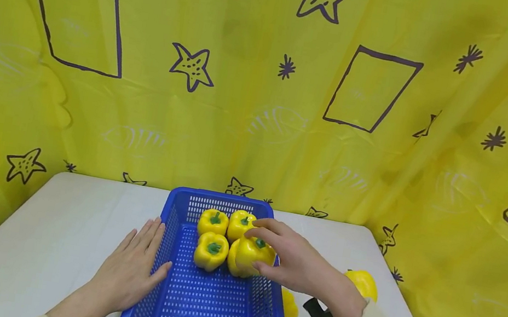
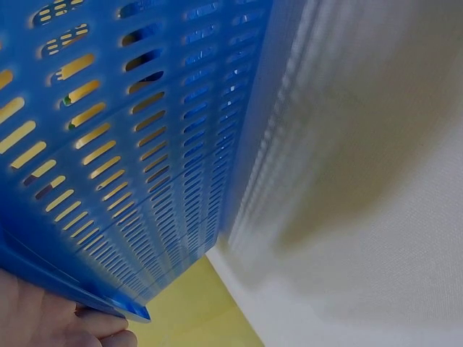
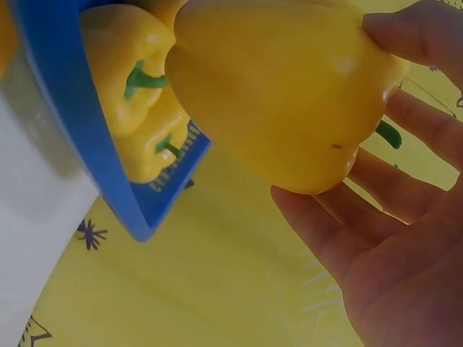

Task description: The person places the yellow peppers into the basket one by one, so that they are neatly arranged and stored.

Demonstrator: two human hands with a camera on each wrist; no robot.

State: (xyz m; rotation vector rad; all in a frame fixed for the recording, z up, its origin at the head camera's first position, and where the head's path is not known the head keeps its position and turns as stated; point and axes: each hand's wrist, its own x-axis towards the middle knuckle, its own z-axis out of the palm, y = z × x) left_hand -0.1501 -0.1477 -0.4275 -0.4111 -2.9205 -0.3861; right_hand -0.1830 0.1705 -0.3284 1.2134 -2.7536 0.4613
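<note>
Right hand (image 1: 301, 268) grips a pepper (image 1: 252, 255) over the basket (image 1: 210, 307); left hand (image 1: 132, 266) lies flat against its wall. Loose fingertip hold: the pepper could slip, knocking its neighbours.

A staged recording booth rather than a lived-in room: a yellow curtain (image 1: 253, 97) printed with purple stars and squares closes off the scene from 9 to 3 o'clock, wrapping a plain white table (image 1: 47, 236) that bears only a blue plastic basket (image 1: 209, 312) of yellow bell peppers (image 1: 214, 222).
</note>
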